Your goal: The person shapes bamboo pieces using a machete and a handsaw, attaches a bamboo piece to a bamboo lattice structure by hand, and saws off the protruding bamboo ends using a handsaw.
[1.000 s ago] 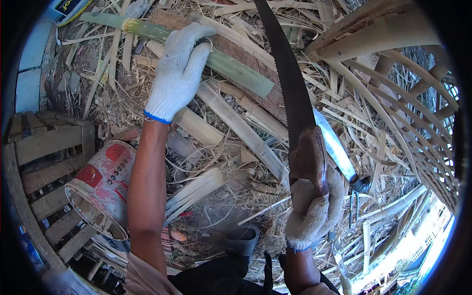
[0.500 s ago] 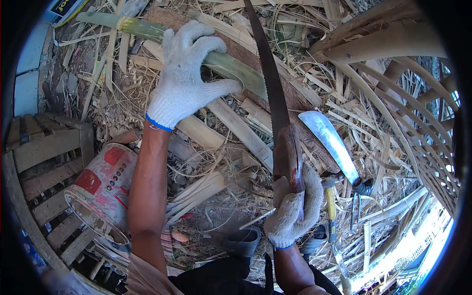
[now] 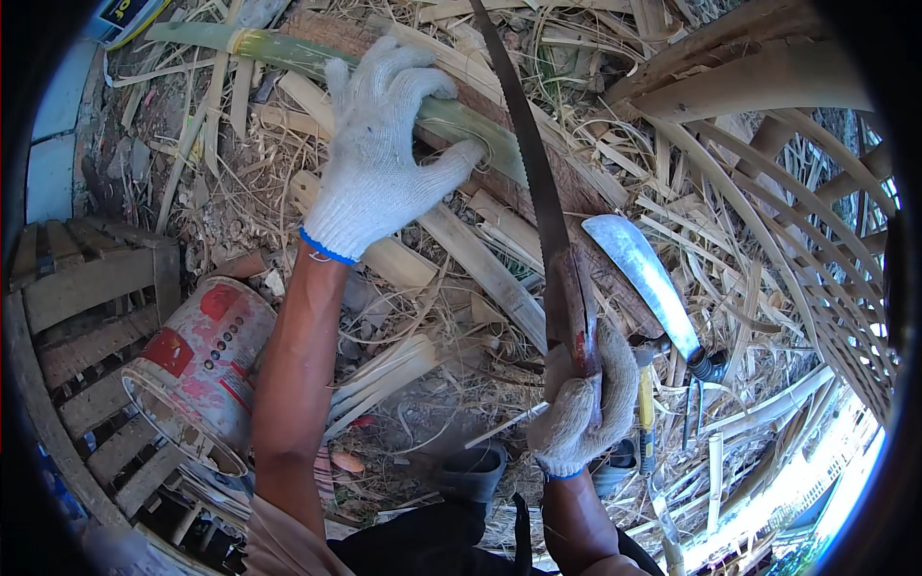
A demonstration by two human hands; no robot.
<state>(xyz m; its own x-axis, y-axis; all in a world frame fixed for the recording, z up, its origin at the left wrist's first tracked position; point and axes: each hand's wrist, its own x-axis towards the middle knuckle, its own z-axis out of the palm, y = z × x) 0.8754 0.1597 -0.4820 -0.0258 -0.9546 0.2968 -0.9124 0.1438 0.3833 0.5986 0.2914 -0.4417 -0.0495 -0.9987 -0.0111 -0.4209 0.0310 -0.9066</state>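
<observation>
My left hand (image 3: 389,163), in a white knit glove with a blue cuff, grips a green bamboo piece (image 3: 288,56), fingers over its far side and thumb along the near side. The bamboo lies across a rough brown wooden beam (image 3: 622,293). In my gloved right hand (image 3: 581,418) is the handle of a handsaw (image 3: 533,144). Its long dark toothed blade points away from me and crosses at the bamboo's right end. Whether the teeth touch the bamboo I cannot tell. Right of the saw lies a broad curved-blade knife (image 3: 645,278) with a dark handle.
A yellow-handled tool (image 3: 646,413) lies beside my right hand. At left, a stained red-and-white bucket (image 3: 216,336) lies tipped next to a slatted wooden crate (image 3: 96,298). Bamboo strips and shavings cover the ground. A curved bamboo lattice (image 3: 768,192) rises at right.
My left hand has shifted a little to the right along the bamboo. My right hand and the saw handle have moved slightly right.
</observation>
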